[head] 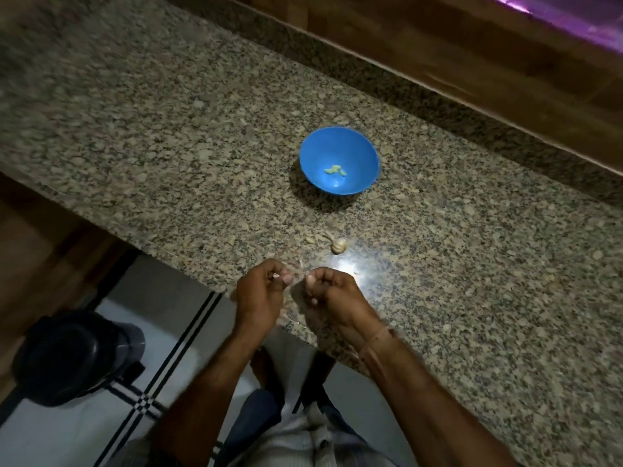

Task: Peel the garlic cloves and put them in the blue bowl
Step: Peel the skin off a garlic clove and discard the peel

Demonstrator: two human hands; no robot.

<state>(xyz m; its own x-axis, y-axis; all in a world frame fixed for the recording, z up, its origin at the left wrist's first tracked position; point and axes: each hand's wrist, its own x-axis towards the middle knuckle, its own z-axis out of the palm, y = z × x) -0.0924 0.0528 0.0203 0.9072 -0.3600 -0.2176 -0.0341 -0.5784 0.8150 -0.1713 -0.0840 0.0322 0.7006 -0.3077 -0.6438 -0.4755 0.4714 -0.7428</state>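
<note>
Speckled granite forms the counter, which runs slantwise across the view, with a wooden wall behind it and a streak of purple glare in the top right corner. Near the middle of the counter stands the blue bowl, upright, and a few pale yellow peeled cloves lie together at its bottom. Between the bowl and the person, well apart from the bowl, rests a small garlic head with its dry stem pointing back toward the bowl. A loose clove lies just beside it on the left. A bright patch of reflected light sits on the stone just in front of the garlic head.

Both hands hover over the near edge of the counter, close together but apart. The left hand has its fingers curled, pinching a pale bit of garlic at the tips. The right hand is also curled inward, thumb up; whether it grips anything cannot be told through the blur. A thin band circles the right wrist.

Below the counter edge shows a white tiled floor with black stripes, a dark round bin at the left, and the person's pale shirt.
</note>
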